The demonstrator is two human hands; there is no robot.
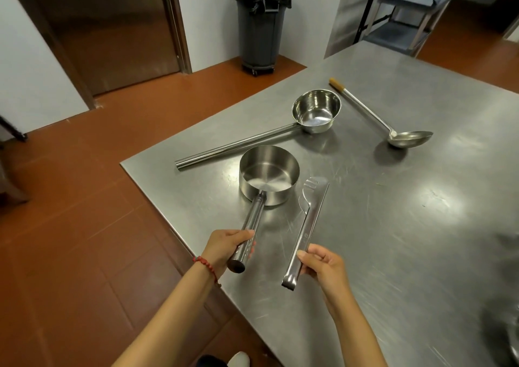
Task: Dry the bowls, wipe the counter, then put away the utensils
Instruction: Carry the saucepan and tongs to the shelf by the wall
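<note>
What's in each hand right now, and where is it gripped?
Left hand grips the near dipper near its handle's free end. Right hand pinches the tongs near their hinged end.

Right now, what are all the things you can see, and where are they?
short-handled dipper: 1, silver, near counter corner
tongs: 1, silver, right of that dipper
long-handled dipper: 1, silver, farther back
ladle: 1, silver, tan handle tip, back right
counter: 1, steel
bin: 1, grey, by the wall
cart: 1, grey, far right
left hand: grips the short dipper handle
right hand: pinches the tongs' end
</note>
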